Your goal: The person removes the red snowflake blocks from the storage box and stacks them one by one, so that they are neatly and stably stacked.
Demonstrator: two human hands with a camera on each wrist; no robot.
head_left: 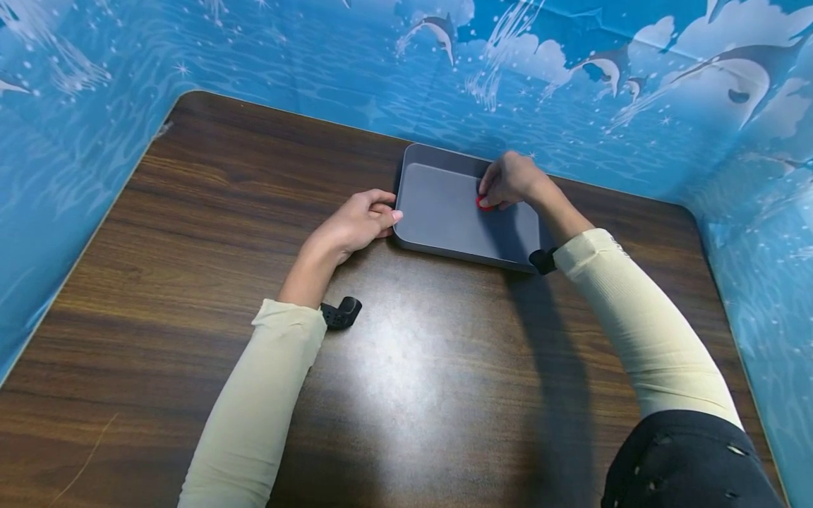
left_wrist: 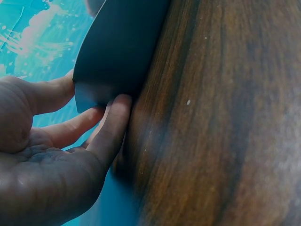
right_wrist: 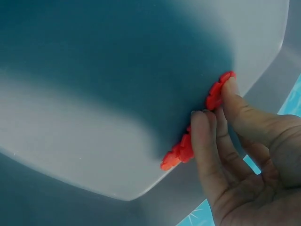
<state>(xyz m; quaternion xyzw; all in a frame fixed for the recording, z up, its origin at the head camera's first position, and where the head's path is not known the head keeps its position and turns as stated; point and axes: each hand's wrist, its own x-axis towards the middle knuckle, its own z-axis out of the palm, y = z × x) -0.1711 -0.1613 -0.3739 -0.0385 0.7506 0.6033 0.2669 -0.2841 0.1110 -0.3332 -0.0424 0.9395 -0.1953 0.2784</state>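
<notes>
Fingers (right_wrist: 205, 148) of the right hand (head_left: 511, 180) are pinching and part-covering a bumpy red piece (right_wrist: 186, 148).
Left hand (head_left: 357, 222) is gripping a smooth grey tray (head_left: 438, 208); dolphin-print cloth (head_left: 317, 63) is edging the table (head_left: 222, 212).

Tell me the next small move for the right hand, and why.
Probably spread the right hand's fingers to leave the red item in the gray tray: they hold it low inside the tray, while the left hand holds the tray's left end.
</notes>
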